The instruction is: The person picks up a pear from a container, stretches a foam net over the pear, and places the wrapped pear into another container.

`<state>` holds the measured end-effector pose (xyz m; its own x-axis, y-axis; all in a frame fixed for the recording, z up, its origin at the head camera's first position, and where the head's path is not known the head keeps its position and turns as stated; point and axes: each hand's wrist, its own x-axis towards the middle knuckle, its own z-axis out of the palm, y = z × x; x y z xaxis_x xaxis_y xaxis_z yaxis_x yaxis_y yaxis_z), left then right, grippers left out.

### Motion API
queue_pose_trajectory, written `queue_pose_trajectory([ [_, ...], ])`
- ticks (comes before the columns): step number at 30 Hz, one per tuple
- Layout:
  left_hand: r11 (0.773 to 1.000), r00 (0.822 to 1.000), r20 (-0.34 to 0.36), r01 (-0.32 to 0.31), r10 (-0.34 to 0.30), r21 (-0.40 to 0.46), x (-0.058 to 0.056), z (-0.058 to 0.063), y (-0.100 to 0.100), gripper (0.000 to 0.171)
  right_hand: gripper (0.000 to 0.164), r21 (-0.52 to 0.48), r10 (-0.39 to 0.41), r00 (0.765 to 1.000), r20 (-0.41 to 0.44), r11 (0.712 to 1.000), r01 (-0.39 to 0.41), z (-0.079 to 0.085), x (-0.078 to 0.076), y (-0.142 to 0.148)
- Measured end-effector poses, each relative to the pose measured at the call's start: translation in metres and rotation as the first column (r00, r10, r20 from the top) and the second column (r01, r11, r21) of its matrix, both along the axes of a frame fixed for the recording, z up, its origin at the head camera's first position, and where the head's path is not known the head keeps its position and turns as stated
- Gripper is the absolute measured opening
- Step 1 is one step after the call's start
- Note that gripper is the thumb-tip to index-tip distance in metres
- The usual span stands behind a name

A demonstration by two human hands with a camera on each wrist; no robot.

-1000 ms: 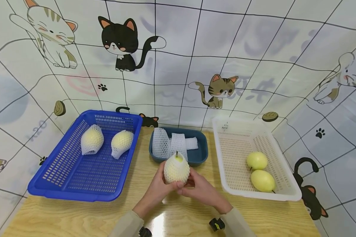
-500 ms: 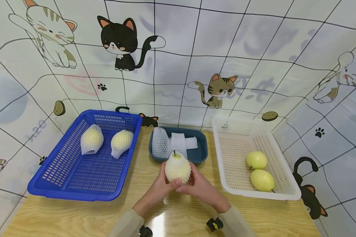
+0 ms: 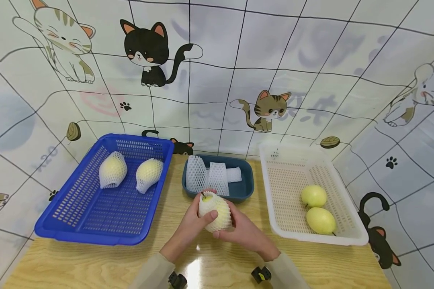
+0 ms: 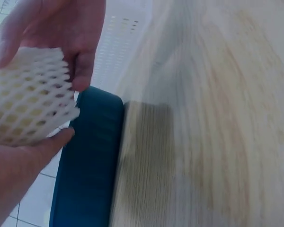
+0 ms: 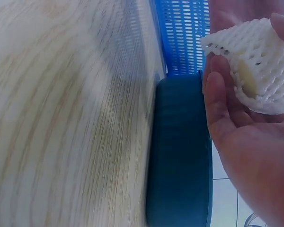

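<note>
A pale yellow pear [image 3: 220, 212] wrapped in a white foam net sleeve [image 4: 31, 101] is held up over the table in front of the small teal tray [image 3: 246, 188]. My left hand [image 3: 192, 220] grips its left side, thumb across the front. From the right, my right hand [image 3: 245, 229] holds it with the thumb low and the fingers behind, as the right wrist view shows. The stem pokes out at the upper left, and the pear leans that way. In the tray lie several foam net sleeves [image 3: 218, 176].
On the left stands a blue basket [image 3: 94, 239] with two net-wrapped pears [image 3: 113, 170]. A white basket [image 3: 275, 200] on the right holds two bare pears [image 3: 320, 220]. All rest on a wooden table [image 3: 94, 265] against a cat-print backdrop [image 3: 209, 80].
The wrapped pear has tipped from nearly upright to leaning left, its stem end now to the upper left. My left thumb has moved up onto its front. Baskets and tray are unchanged.
</note>
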<state>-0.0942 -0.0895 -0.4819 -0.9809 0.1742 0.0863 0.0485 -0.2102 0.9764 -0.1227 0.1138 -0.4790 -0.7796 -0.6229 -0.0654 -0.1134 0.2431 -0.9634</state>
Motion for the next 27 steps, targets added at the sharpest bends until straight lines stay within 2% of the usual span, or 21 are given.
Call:
queue_pose_trajectory([
  [4, 1.000, 0.999, 0.041, -0.024, 0.025, -0.015, 0.0006, 0.0024, 0.0002, 0.057, 0.085, 0.028, -0.031, 0.999, -0.030, 0.999, 0.032, -0.0009, 0.0013, 0.0007],
  [11, 0.989, 0.989, 0.028, -0.143, 0.144, -0.039, 0.0005, 0.0010, 0.0046, 0.043, 0.079, 0.099, -0.066, 0.994, -0.087, 0.992, 0.075, -0.0002, 0.0025, 0.0007],
  [14, 0.985, 0.984, 0.043, -0.172, 0.172, -0.007, 0.0004, 0.0008, 0.0060, 0.043, 0.077, 0.148, -0.071, 0.987, -0.145, 0.985, 0.093, -0.0007, 0.0022, 0.0017],
  [18, 0.977, 0.980, 0.096, -0.186, 0.176, 0.106, -0.0016, 0.0000, 0.0050, 0.048, 0.070, 0.182, -0.084, 0.974, -0.212, 0.975, 0.124, -0.0023, 0.0014, 0.0054],
  [22, 0.954, 0.972, 0.133, -0.220, 0.195, 0.203, -0.0039, 0.0000, 0.0025, 0.050, 0.056, 0.175, -0.076, 0.974, -0.213, 0.978, 0.115, -0.0033, 0.0004, 0.0092],
  [27, 0.942, 0.965, 0.152, -0.244, 0.213, 0.231, -0.0056, -0.0001, 0.0003, 0.049, 0.037, 0.163, -0.087, 0.973, -0.213, 0.979, 0.123, -0.0007, 0.0012, 0.0086],
])
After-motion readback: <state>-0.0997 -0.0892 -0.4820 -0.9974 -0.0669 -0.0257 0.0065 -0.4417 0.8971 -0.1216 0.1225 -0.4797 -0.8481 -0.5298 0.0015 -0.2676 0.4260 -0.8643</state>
